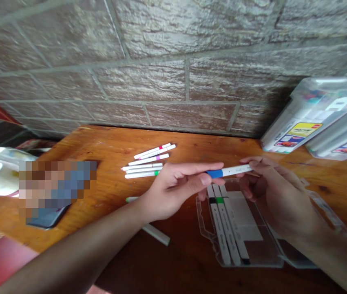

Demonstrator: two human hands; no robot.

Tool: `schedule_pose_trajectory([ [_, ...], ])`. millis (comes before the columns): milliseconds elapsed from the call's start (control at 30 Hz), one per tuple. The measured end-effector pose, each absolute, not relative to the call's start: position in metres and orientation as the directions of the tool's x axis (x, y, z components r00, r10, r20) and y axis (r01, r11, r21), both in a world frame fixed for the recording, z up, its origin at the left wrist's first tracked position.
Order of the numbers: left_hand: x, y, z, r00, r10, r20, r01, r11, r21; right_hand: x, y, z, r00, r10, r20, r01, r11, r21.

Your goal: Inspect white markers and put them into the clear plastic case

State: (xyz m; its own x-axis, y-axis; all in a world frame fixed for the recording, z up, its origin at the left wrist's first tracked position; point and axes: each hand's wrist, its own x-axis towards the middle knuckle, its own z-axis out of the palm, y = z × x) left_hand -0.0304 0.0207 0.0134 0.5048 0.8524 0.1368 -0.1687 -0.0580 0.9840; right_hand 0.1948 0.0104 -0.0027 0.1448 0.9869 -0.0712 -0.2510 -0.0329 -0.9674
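Note:
A white marker with a blue band [236, 170] is held level between both hands, above the table. My left hand [173, 188] pinches its blue end between thumb and fingers. At the other end, the fingertips of my right hand [280, 192] close on the white tip. Below them lies an open clear plastic case [271, 253]. Several white markers [225, 228] rest side by side in its left part, with black and green bands showing. Another white marker [156, 234] lies on the table, partly hidden by my left forearm.
Several white markers [149, 157] with coloured bands lie in a loose row on the wooden table [109, 143]. Two clear boxes of markers [295, 122] stand at the back right by the brick wall [161, 81]. A phone [51, 216], partly pixelated, lies at the left.

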Motion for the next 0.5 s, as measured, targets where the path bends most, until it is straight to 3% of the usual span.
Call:
schedule_pose_trajectory([
  [233,-0.0327,0.0232,0.0086,0.529,0.848,0.029,-0.317,0.165,0.934,0.1955,0.007,-0.0035,0.083,0.996,-0.03,-0.164,-0.016,-0.986],
  [500,-0.0325,0.0226,0.0099,0.541,0.84,0.036,-0.376,0.203,0.904,0.1937,0.0056,-0.0023,0.043,0.999,-0.019,-0.159,-0.012,-0.987],
])
